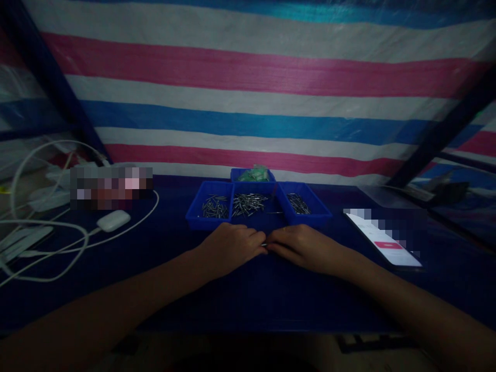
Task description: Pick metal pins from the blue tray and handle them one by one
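My left hand [232, 247] and my right hand [300, 245] meet over the blue table, fingertips almost touching. Between them shows the short shiny bit of a small metal pin [264, 245], pinched from both sides; most of it is hidden by the fingers. Just beyond the hands lies a heap of loose metal pins [248, 203]. Blue bins flank this heap: the left bin [209, 223] and the right bin [321, 211] both hold more such pins. One pin [275, 213] lies apart, near the right bin.
Behind the pins stands another blue bin [234, 174] with a green plastic bag [254, 174]. A lit phone [387, 243] lies to the right. White cables [83, 243] and a white earbud-type case [113, 220] occupy the left side. A striped sheet [248, 72] hangs behind the table [248, 305].
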`<state>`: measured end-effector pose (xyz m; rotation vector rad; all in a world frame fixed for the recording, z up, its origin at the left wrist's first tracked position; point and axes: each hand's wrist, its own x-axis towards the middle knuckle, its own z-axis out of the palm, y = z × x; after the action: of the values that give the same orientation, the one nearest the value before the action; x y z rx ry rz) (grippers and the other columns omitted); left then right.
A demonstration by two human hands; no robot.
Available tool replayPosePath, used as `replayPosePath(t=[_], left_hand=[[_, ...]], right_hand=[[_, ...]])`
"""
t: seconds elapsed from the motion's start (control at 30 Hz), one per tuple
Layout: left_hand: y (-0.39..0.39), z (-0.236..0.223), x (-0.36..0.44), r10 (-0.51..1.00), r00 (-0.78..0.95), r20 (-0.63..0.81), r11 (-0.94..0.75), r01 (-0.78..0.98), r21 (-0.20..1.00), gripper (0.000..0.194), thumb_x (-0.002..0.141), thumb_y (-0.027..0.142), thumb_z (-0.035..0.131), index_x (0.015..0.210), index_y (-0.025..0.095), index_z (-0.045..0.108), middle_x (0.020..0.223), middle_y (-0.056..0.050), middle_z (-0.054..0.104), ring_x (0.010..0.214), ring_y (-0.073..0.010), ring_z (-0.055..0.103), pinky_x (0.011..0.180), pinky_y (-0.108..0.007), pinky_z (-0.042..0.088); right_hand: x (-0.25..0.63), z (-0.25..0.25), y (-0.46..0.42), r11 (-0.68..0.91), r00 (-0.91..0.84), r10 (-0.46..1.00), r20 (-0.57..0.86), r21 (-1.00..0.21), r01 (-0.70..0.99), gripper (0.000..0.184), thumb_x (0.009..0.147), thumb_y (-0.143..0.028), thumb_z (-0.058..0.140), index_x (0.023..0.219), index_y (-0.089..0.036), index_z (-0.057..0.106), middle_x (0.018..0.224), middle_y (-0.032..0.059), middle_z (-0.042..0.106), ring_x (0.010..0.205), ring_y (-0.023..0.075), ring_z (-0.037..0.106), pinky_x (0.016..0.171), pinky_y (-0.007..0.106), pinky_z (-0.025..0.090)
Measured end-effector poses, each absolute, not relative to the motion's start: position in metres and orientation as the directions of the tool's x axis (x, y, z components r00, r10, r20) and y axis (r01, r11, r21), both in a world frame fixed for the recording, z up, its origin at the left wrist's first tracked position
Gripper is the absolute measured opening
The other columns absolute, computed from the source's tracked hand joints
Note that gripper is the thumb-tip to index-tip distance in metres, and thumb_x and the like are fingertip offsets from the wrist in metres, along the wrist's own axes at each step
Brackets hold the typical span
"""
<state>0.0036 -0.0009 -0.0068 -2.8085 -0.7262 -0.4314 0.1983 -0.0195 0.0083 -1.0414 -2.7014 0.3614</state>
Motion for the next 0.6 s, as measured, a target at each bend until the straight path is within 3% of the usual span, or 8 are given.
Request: replayPosePath(t=[0.27,0.6], left_hand=[[-0.0004,-0.0055,0.003,0.528,0.782,0.33,-0.798,0.59,-0.122,0.017,0.085,0.025,0.037,0.079,0.016,0.051,0.068,0.0,0.058,0.06,-0.013,0.055,0.051,-0.024,0.038],[-0.0009,-0.003,0.0032,0.542,0.777,0.32,-0.788,0.603,-0.129,0.016,0.086,0.023,0.037,0.08,0.017,0.05,0.071,0.001,0.058,0.063,-0.0137,0.055,0.051,-0.024,0.038]], right_hand=[[0.2052,0.0104,-0.0139,0.674,-0.654,0.739,0.162,-0.182,0.716,0.021,0.087,-0.024,0.036,0.09,-0.015,0.055,0.077,0.0042,0.06,0.068,0.0127,0.054,0.061,0.025,0.035],[0.2052,0.0076,-0.0129,0.669,-0.656,0.742,0.134,-0.2,0.716,0.017,0.085,-0.021,0.038,0.084,-0.015,0.054,0.074,0.0035,0.059,0.064,0.0115,0.053,0.058,0.024,0.034]])
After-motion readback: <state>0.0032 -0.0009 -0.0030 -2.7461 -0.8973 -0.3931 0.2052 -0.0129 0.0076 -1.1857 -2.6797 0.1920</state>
